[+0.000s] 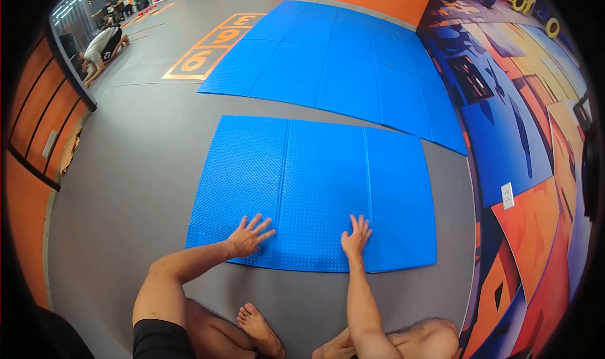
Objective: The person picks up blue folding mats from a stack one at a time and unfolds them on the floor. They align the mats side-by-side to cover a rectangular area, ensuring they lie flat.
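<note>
A blue textured mat (321, 182) with two fold lines lies flat on the grey floor in front of me. On its near left part rests my left hand (249, 236), fingers spread and holding nothing. My right hand (358, 234) is at the mat's near edge, close to the right fold line, with its fingers apart and nothing in them. Beyond a narrow strip of floor lies a larger blue mat area (340, 63) made of several panels.
My bare foot (257, 324) is on the floor below the mat. A painted wall (523, 138) with a white socket (507, 196) stands at the right, an orange wall (28, 119) at the left. A person (104, 49) bends down at the far left.
</note>
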Tool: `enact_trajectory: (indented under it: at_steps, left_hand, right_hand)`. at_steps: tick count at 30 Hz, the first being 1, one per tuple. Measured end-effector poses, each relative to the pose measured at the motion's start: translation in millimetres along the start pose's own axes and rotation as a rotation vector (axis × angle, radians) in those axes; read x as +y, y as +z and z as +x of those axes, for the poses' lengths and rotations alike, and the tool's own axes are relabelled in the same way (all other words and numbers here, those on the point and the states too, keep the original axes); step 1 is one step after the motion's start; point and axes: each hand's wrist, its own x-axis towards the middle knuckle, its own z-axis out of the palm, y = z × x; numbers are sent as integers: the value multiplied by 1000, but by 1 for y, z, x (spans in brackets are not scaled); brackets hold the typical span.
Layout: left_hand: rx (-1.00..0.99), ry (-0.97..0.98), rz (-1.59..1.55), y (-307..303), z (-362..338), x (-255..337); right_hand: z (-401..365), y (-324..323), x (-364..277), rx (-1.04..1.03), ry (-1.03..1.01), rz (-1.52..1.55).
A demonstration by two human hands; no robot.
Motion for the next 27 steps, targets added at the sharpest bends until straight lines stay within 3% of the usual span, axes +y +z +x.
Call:
enact_trajectory:
  at_steps: [1, 3, 8, 16, 20, 24, 27]
  left_hand:
    - [-52, 28, -35, -1, 6, 8]
    - [-157, 75, -103, -2, 14, 19]
    - [-87, -38, -51, 7, 7, 8]
    - [-55, -406, -114, 23, -20, -41]
    - [-180, -544, -119, 3, -31, -57]
    - [-216, -658, -140, 17, -33, -87]
    - [-235, -725, -164, 22, -35, -104]
  right_hand:
    - [-5, -13, 3, -7, 121, -99]
    - [-19, -12, 17, -60, 167, -171]
    - [-33, 8, -8, -152, 144, -331]
    - [-61, 15, -125, -464, -57, -419]
    - [-69, 21, -145, -547, -266, -361]
    - [-56, 40, -117, -308, -489, 113]
    - [-29, 45, -80, -124, -496, 504]
